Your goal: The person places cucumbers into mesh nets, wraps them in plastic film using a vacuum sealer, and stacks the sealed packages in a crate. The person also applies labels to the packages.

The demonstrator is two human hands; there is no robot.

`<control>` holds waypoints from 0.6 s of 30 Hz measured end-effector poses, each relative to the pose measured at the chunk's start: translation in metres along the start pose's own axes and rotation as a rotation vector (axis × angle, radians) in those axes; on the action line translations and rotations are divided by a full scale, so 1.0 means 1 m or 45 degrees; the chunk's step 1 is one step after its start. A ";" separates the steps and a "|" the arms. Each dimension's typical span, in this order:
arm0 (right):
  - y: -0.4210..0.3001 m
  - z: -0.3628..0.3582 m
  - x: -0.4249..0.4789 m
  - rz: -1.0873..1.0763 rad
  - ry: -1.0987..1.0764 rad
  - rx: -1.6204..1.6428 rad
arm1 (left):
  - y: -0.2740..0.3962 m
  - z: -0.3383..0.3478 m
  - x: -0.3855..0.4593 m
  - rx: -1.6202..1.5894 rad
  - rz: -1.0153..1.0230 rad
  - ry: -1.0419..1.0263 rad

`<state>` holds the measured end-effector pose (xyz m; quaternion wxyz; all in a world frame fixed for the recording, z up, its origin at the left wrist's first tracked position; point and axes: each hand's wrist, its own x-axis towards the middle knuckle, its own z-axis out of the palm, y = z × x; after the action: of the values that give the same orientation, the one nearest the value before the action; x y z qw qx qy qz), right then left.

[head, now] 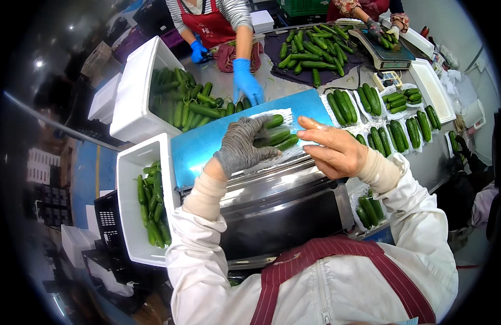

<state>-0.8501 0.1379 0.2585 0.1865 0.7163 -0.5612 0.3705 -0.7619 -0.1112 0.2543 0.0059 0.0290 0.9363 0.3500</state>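
My left hand [244, 142], in a grey knit glove, spans a small group of cucumbers [272, 137], thumb on the near side and fingers on the far side. Beneath them lies a white foam net sheet [283, 115]. The sheet rests on a blue plate [201, 144] with a steel-edged, black-fronted machine [283, 219] directly below it. My right hand [335, 148] is bare and hovers just right of the cucumbers' ends. Its fingers are spread and bent, with nothing visible between them.
Left are two foam boxes, an upper one [130, 93] and a lower one [126, 203], both holding cucumbers. Netted cucumber packs [342, 106] line the right. Across the table, a co-worker's blue-gloved hand [248, 83] reaches near the plate; another co-worker handles cucumbers at a scale [390, 63].
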 end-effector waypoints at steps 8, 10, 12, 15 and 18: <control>-0.020 -0.005 -0.018 0.380 -0.161 -0.445 | -0.008 -0.020 -0.084 0.073 0.022 0.292; -0.018 0.009 -0.016 0.462 -0.235 -0.623 | 0.007 -0.010 -0.095 0.285 0.021 0.656; -0.007 0.023 -0.002 0.519 -0.151 -0.646 | 0.006 0.000 -0.094 0.323 -0.012 0.911; 0.028 0.043 0.015 0.574 0.009 -0.621 | 0.004 0.021 -0.069 -1.274 -0.414 1.135; 0.048 0.057 0.013 0.546 0.072 -0.457 | -0.015 0.036 -0.049 -1.406 -0.210 1.337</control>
<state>-0.8761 0.0763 0.2237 0.2432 0.5260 -0.7512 0.3162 -0.7127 -0.1016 0.2172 -0.4000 -0.2183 0.5045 0.7333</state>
